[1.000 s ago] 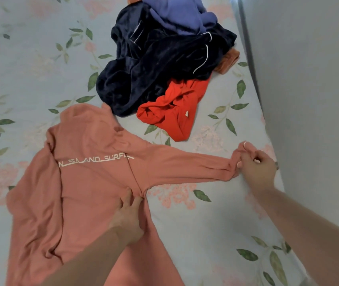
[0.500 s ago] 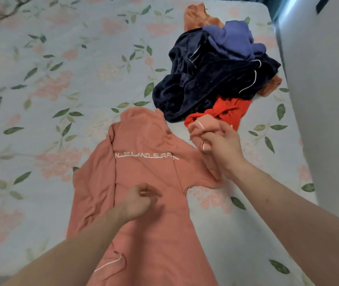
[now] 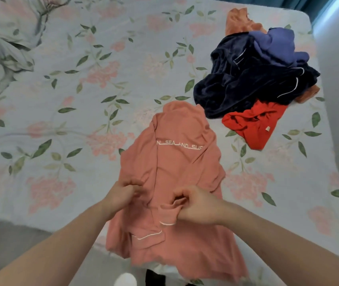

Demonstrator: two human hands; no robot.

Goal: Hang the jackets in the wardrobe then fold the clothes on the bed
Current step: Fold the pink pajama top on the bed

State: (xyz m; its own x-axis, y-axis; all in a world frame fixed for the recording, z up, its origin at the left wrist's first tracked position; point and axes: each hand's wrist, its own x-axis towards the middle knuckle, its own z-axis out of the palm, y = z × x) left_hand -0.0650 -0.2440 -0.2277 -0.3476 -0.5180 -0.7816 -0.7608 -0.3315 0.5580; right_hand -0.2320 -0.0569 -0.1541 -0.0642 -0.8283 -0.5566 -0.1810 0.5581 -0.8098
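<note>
Here, a rumpled floral duvet [image 3: 1, 50] is seen bunched at the far left of the bed [image 3: 86, 83], whose sheet is printed with pink flowers and green leaves. Near the middle, a salmon-pink top [image 3: 176, 166] is laid back-up on the sheet (white lettering runs across its shoulders), with its near hem hanging over the bed's near edge. The left hand [image 3: 121, 195] is curled on the fabric at the top's left side, a fold being pinched between fingers and thumb. Just to the right, the right hand [image 3: 195, 205] is closed round a white-piped cuff folded in over the back. Farther right, a red garment [image 3: 253, 126] is spread flat, touched on its far side by a heap of dark navy clothes [image 3: 247, 81], on which a purple piece [image 3: 276, 46] is piled; an orange piece [image 3: 238, 21] shows beyond.
</note>
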